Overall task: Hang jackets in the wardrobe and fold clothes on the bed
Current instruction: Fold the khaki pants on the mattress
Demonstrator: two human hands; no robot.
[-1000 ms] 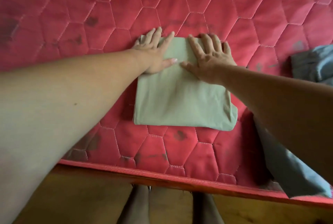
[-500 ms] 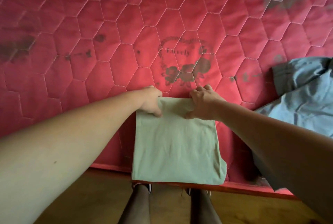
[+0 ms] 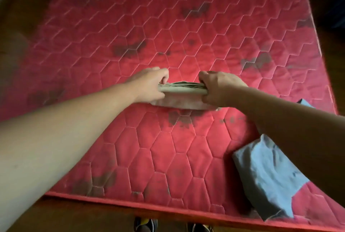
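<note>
Fingers (image 3: pixel 165 80) of both your left hand (image 3: pixel 149 87) and right hand (image 3: pixel 220 89) are clamped on the folded beige garment (image 3: pixel 183 92), one at each end, its long axis running side to side between them over the middle of the bed (image 3: pixel 186 26).

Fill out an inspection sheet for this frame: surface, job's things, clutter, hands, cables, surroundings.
Surface: red quilted mattress with dark stains scattered across it.
Job's things: pale folded garment, held at both ends; blue garment lies crumpled at the near right edge, partly under the right forearm.
Clutter: nothing seen.
Hands: left hand and right hand each curl round one end of the folded garment.
Cables: nothing seen.
Surroundings: brown floor around the bed; the person's shoes at its near edge; dim light.
</note>
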